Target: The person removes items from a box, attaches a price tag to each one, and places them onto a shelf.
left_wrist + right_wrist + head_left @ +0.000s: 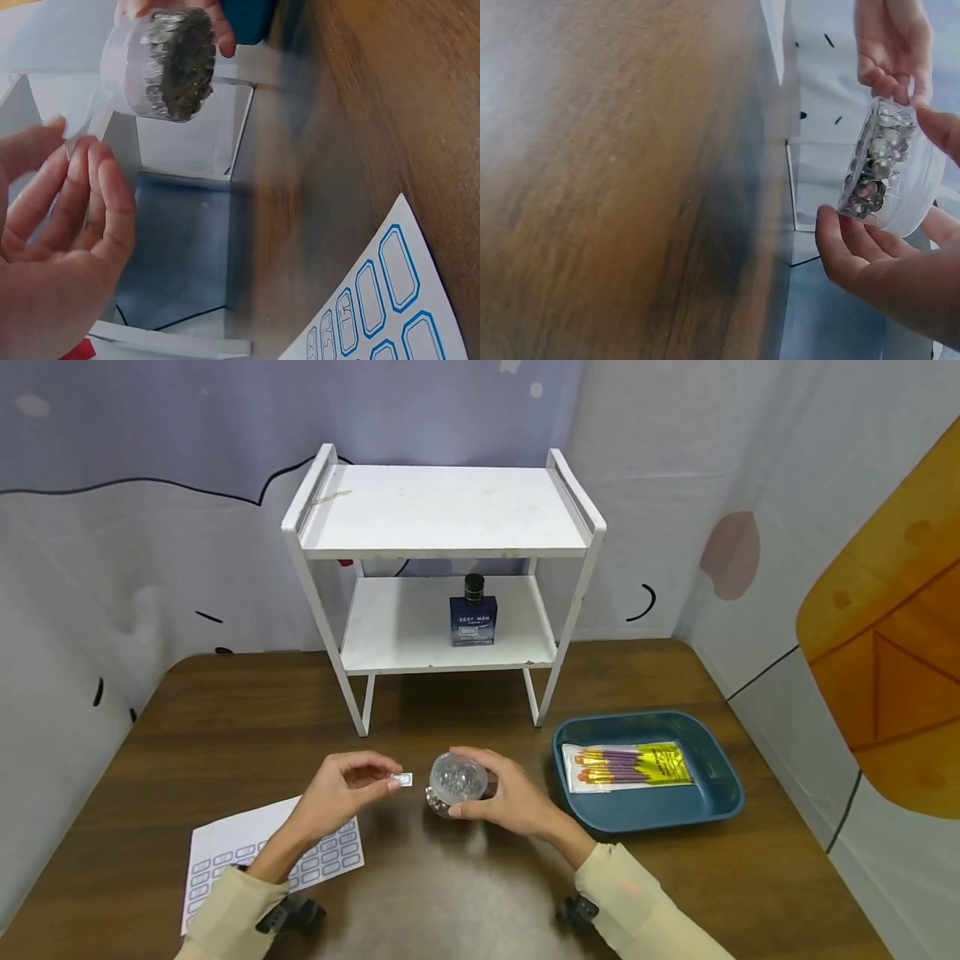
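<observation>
Your left hand [345, 789] pinches a small white sticker [406, 779] between thumb tip and fingertip. The sticker pokes out past the tips, toward the round clear tub [458, 778]. It is just left of the tub, and the head view shows a little gap between them. The other fingers of this hand bend in close to each other.

Your right hand [502, 793] grips the tub from its right side and holds it up off the table [420, 910]. Your thumb is on the near side and your fingers go round the far side, so they hide part of it. Shiny metal bits [881, 161] sit inside.

Left of the tub and nearer to you lies a sheet of stickers [330, 860] with rows of blue boxes. Your left arm covers part of it.

Right of the tub, past your right hand, is a blue tray [712, 781]. A flat pack [630, 766], yellow and purple, lies in it.

Behind the tub stands a white rack [442, 514]. On its lower shelf is a dark blue bottle [473, 622] with a black cap. Farthest behind the tub hangs a cloth [187, 552] with black marks.
</observation>
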Motion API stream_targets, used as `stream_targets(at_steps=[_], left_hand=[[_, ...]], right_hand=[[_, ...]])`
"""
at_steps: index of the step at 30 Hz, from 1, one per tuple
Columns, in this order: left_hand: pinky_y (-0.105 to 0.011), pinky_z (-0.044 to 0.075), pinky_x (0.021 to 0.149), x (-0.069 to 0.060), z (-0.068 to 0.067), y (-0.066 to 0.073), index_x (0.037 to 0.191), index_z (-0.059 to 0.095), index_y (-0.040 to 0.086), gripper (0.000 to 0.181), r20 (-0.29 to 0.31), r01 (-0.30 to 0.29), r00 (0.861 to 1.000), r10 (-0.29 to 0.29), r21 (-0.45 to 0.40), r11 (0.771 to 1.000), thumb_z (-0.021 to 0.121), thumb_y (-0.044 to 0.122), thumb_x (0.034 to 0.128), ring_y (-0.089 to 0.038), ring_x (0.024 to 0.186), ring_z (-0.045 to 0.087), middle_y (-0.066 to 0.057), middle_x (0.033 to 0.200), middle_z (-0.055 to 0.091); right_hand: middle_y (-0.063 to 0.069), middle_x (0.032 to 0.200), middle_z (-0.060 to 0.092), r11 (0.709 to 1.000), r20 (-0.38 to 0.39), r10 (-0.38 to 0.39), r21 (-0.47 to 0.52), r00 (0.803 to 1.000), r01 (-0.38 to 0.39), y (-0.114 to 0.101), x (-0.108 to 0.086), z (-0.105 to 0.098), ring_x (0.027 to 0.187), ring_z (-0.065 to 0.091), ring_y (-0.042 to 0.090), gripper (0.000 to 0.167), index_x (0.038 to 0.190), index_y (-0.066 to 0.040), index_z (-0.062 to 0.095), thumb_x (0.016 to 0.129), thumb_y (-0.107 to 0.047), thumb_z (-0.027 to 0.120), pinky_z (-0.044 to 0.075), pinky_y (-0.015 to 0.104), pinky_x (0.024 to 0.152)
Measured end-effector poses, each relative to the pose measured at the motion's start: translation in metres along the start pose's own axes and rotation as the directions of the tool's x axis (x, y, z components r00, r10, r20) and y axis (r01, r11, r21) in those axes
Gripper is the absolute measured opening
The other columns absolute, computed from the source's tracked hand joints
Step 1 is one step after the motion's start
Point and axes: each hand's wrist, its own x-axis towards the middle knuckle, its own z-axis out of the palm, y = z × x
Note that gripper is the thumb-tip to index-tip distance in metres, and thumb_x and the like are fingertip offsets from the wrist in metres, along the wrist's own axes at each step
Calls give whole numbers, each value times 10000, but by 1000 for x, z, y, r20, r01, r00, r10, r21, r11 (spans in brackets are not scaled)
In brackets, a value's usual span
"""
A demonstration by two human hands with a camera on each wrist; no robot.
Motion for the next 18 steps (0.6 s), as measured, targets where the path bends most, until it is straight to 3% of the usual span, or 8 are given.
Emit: stream_targets(at_steps=[3, 7, 11, 13, 16, 18], left_hand=[[-198, 570, 721, 0, 3, 1, 1023, 698, -88, 190, -34, 13, 999, -11, 35, 999, 741, -38, 845, -36, 810, 660, -105, 932, 709], [-205, 573, 706, 1, 6, 3, 1017, 696, -90, 207, -34, 28, 999, -27, 42, 999, 754, -62, 820, -42, 793, 647, -215, 939, 693], [-201, 574, 717, -1, 10, 6, 1005, 698, -97, 203, -34, 45, 998, -44, 20, 999, 757, -74, 812, -38, 794, 650, -225, 953, 695], [-199, 574, 721, -2, 12, 6, 995, 698, -103, 199, -50, 37, 998, -37, 2, 999, 755, -83, 806, -40, 793, 654, -197, 942, 701], [-194, 570, 736, 0, 21, 1, 994, 683, -130, 200, -132, 30, 990, -38, -65, 997, 739, -97, 805, -44, 794, 663, -95, 917, 710], [-206, 575, 715, 1, 31, -13, 1000, 652, -175, 203, -221, 29, 973, -66, -166, 986, 712, -125, 812, -53, 766, 671, -32, 879, 708]], right_hand=[[198, 1323, 607, 991, 28, 28, 129, 999, -32, -1, 2, -4, 1085, 606, 242, 711, 1435, -41, 510, 794, -73, 815, 532, 237, 854], [238, 1344, 586, 966, 59, 36, 254, 998, -49, 0, 3, -7, 1114, 602, 235, 670, 1426, -4, 508, 808, -24, 767, 513, 229, 903], [236, 1348, 583, 945, 59, 14, 325, 998, -32, 6, 4, -6, 1104, 611, 171, 575, 1385, 26, 541, 843, -24, 727, 504, 228, 919], [250, 1301, 613, 915, 46, 31, 401, 998, -47, 8, 4, -4, 1069, 636, 144, 495, 1334, 97, 553, 869, -1, 689, 526, 247, 907], [243, 1173, 682, 886, -7, 71, 461, 997, -60, 12, 8, 0, 986, 686, 143, 362, 1224, 179, 584, 910, 9, 645, 565, 282, 873], [251, 1113, 700, 896, -84, 97, 442, 992, -50, 13, 9, 0, 974, 703, 185, 308, 1169, 192, 602, 925, 8, 636, 572, 284, 876]])
